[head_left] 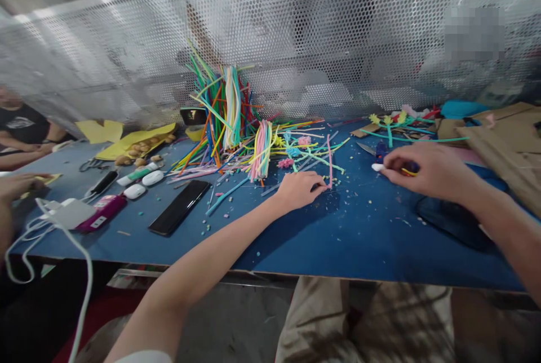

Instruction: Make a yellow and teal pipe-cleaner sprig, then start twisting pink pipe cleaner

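Note:
My left hand (302, 189) rests on the blue table with its fingers pinched on a pink pipe cleaner (330, 157), which is bent near the fingertips. To the right, my right hand (426, 168) is closed around a small white-tipped object (377, 167). A bit of yellow and dark blue shows between those fingers; its kind is unclear. Just beyond the right hand lies a pointed metal blade (366, 149) beside a dark blue piece (381, 152). Behind my left hand are pipe-cleaner flowers, among them a light blue one (292, 151).
Many coloured pipe cleaners (232, 106) stand bundled against a perforated metal screen (338, 41). A black phone (180, 208), white cases (153, 178) and a charger with cable (71, 213) lie left. Another person's hand (25, 185) is at far left. Cardboard (513, 137) lies right.

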The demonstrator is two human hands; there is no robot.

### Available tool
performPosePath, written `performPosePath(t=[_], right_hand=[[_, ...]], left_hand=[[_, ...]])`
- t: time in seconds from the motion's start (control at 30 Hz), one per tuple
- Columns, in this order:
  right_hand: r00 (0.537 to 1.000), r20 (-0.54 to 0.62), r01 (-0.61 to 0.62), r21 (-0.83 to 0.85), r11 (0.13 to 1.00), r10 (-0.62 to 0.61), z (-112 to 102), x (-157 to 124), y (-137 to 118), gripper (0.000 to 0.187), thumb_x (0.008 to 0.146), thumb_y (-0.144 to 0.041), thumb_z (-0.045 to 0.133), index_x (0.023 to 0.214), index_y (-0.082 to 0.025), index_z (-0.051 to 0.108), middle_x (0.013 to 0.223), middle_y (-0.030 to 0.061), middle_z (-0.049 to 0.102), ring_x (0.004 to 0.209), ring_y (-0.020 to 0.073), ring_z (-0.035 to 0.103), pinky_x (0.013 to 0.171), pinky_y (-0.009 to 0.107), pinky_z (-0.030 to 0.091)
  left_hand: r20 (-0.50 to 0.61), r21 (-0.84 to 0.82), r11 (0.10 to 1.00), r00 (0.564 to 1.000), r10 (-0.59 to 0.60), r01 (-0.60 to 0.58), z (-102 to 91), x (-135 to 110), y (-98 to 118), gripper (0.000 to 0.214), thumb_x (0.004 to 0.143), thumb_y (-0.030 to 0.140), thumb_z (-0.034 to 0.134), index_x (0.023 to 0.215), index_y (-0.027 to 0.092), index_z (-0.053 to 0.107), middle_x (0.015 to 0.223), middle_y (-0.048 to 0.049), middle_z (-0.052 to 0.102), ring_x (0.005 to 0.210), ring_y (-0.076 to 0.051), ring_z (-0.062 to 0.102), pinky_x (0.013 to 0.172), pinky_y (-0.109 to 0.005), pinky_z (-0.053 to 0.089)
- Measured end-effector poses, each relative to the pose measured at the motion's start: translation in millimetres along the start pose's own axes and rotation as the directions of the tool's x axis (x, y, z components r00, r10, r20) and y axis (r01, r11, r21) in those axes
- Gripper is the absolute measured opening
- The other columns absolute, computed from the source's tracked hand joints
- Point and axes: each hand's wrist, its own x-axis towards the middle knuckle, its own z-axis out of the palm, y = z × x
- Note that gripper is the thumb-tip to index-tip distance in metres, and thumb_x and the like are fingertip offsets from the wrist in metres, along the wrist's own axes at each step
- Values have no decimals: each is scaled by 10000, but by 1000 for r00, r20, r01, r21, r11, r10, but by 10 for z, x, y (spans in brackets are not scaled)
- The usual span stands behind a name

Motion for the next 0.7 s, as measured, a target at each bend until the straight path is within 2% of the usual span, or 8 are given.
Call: performPosePath(t=[0.03,0.13,0.23,0.33,0.43,0.5,0.6,0.7], right_hand=[[997,73,15,-65,998,-11,97,86,44,168,787,-413,679,821,-249,691,676,-14,686,599,150,597,596,293,413],[994,107,-5,-208,978,28,379,280,159,148,798,-397,639,795,-253,672,599,-22,661,535,142,548,540,279,300],[995,98,2,-302,953,29,555,336,226,203,817,-417,611,779,-230,679,574,24,656,493,134,487,540,298,229],[994,97,-21,-328,944,55,591,321,282,223,808,-430,620,764,-220,681,567,55,654,484,134,455,547,314,206],[987,103,-84,-349,933,127,504,298,409,262,795,-474,619,778,-221,686,585,71,659,499,147,474,562,314,232],[947,119,-225,-422,878,299,407,280,542,326,797,-537,582,852,-238,697,684,88,692,579,187,548,600,320,289],[816,95,-440,-538,719,571,285,228,773,384,808,-564,516,950,-257,697,863,128,718,771,302,640,690,392,394],[719,119,-500,-595,629,685,262,147,985,397,831,-503,481,976,-214,711,1035,199,703,971,381,639,767,466,414]], left_hand=[[1,5,1000,1000,0,0,2,1,-2,273,961,425,484,965,274,711,988,12,717,898,-145,664,572,-231,365],[-5,15,1000,1000,7,-7,4,4,-7,265,958,431,487,955,284,707,988,27,717,878,-145,666,552,-242,343],[-10,15,1000,1000,10,-10,1,6,-8,257,956,428,490,953,289,707,990,31,716,868,-142,663,544,-244,335],[-8,15,1000,1000,11,-11,-5,5,-8,267,960,426,481,953,282,705,979,22,715,873,-143,660,534,-242,321],[-7,13,1000,1000,17,-17,-6,3,-10,276,965,438,466,956,288,698,979,28,714,873,-145,656,531,-237,309],[-3,15,1000,1000,15,-15,-5,3,-13,282,965,444,462,957,286,696,988,28,715,869,-148,656,532,-235,305],[-2,16,1000,1000,7,-7,-4,5,-15,273,960,440,472,951,284,696,1004,34,715,866,-148,658,535,-238,308],[1,14,1000,1000,-2,2,-9,7,-11,268,957,432,479,948,283,702,1007,34,716,864,-144,659,538,-241,321]])
